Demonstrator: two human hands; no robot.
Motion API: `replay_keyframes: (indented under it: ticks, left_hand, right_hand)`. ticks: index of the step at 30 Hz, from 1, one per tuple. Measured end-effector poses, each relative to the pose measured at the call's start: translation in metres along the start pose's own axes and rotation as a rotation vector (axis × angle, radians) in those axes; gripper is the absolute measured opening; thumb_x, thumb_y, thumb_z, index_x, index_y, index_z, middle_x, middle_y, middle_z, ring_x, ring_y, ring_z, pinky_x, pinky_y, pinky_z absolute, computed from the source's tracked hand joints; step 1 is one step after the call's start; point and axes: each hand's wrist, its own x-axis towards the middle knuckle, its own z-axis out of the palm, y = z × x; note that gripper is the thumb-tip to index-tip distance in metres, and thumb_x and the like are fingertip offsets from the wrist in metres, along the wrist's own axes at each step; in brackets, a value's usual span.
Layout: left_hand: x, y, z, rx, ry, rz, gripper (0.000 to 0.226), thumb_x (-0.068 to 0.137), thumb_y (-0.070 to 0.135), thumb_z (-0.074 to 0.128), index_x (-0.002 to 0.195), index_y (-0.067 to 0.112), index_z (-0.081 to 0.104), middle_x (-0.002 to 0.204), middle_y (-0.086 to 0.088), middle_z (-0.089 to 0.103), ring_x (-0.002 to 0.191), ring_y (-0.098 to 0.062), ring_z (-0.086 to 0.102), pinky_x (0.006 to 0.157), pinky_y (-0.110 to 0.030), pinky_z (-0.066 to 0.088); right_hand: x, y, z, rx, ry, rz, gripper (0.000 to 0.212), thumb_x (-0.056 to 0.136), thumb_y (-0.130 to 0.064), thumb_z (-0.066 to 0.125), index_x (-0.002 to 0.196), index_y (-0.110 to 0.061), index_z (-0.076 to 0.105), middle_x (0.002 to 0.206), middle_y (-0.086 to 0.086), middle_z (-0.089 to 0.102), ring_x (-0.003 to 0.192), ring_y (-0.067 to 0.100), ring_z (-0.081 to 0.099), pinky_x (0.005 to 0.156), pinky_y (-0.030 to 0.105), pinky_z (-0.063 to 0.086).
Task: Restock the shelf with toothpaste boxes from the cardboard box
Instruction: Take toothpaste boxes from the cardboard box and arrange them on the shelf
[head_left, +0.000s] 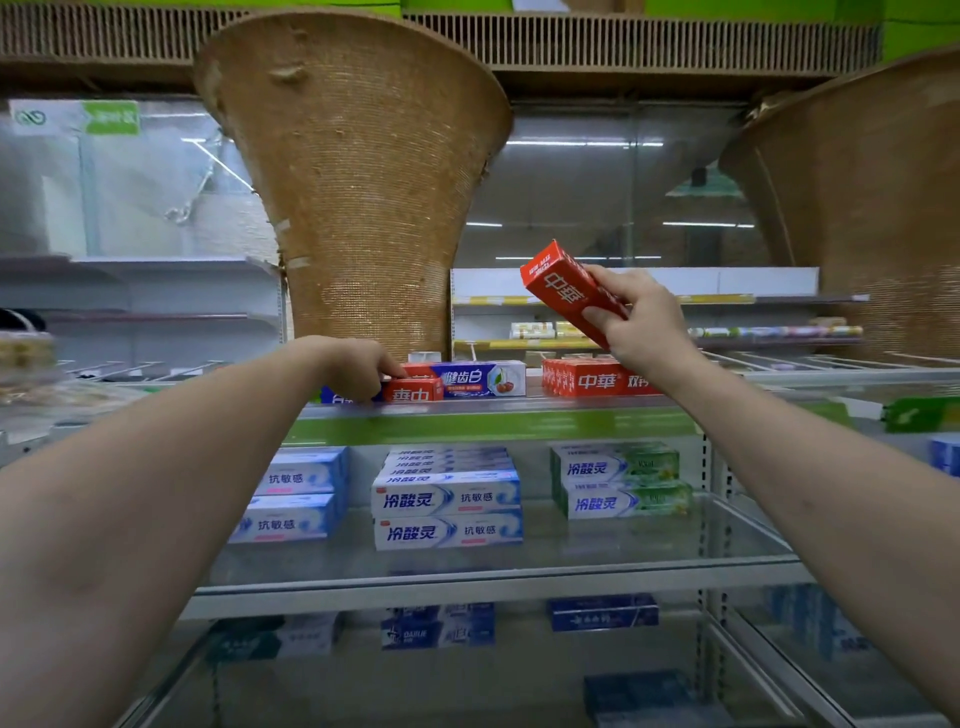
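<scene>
My right hand (641, 317) grips a red toothpaste box (563, 288), held tilted in the air above the top shelf (493, 408). My left hand (358, 366) rests on that shelf and holds the end of another red toothpaste box (413, 389) lying in front of a blue-and-white box (475, 378). A row of red boxes (592, 378) stands on the shelf just below my right hand. The cardboard box is out of view.
The glass shelf below carries stacks of white-blue boxes (447, 499), pale blue ones (296, 491) and green-white ones (621, 480). Lower shelves hold dark blue boxes (602, 612). A woven brown column (358, 197) rises behind the top shelf; another stands at the right.
</scene>
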Motion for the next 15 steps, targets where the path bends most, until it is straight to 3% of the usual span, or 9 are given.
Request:
replay_keyframes:
  ticks: [3,5,7,9,12,15]
  left_hand:
    - [-0.005,0.012,-0.007,-0.078,0.182,-0.016,0.076,0.085,-0.007,0.060,0.151,0.028,0.045,0.148,-0.006,0.052,0.119,-0.024,0.058,0.094,-0.034,0.053]
    - [-0.006,0.029,-0.012,-0.274,0.332,0.037,0.089,0.078,-0.013,0.063,0.154,0.028,0.041,0.155,-0.007,0.044,0.115,-0.021,0.060,0.084,-0.031,0.056]
    - [-0.007,0.055,-0.018,-0.452,0.364,0.140,0.098,0.075,-0.010,0.073,0.157,0.028,0.035,0.159,-0.004,0.038,0.131,-0.023,0.051,0.098,-0.034,0.051]
    - [-0.009,0.084,-0.020,-0.608,0.386,0.249,0.106,0.072,0.002,0.086,0.158,0.029,0.031,0.160,-0.003,0.036,0.134,-0.022,0.047,0.103,-0.034,0.046]
    - [-0.009,0.123,-0.018,-0.822,0.459,0.383,0.100,0.066,0.014,0.093,0.151,0.030,0.043,0.144,-0.003,0.052,0.125,-0.020,0.057,0.100,-0.037,0.054]
    - [-0.005,0.148,-0.010,-0.836,0.655,0.415,0.064,0.071,0.022,0.091,0.130,0.026,0.065,0.115,0.006,0.064,0.109,-0.013,0.062,0.097,-0.031,0.054]
  right_hand:
    - [0.001,0.002,-0.001,-0.026,0.003,0.010,0.050,0.095,-0.019,0.064,0.142,-0.031,0.053,0.126,0.001,0.058,0.121,0.024,0.051,0.106,0.048,0.042]
    - [0.002,0.003,0.001,-0.065,0.011,0.008,0.050,0.095,-0.021,0.064,0.141,-0.034,0.053,0.125,0.000,0.058,0.121,0.025,0.051,0.106,0.053,0.042]
    - [0.002,0.003,0.004,-0.119,0.010,0.010,0.049,0.095,-0.024,0.064,0.140,-0.039,0.053,0.123,-0.002,0.057,0.120,0.025,0.049,0.105,0.055,0.039]
    - [0.002,0.004,0.006,-0.180,-0.009,0.022,0.048,0.095,-0.027,0.062,0.139,-0.043,0.051,0.123,-0.004,0.056,0.121,0.024,0.045,0.107,0.054,0.035]
    - [0.001,0.003,0.009,-0.295,-0.040,0.010,0.048,0.097,-0.030,0.060,0.141,-0.045,0.049,0.126,-0.005,0.055,0.120,0.023,0.042,0.104,0.048,0.031]
    - [0.000,0.004,0.005,-0.332,-0.057,-0.013,0.047,0.097,-0.030,0.059,0.140,-0.046,0.049,0.125,-0.006,0.055,0.119,0.023,0.042,0.100,0.045,0.030]
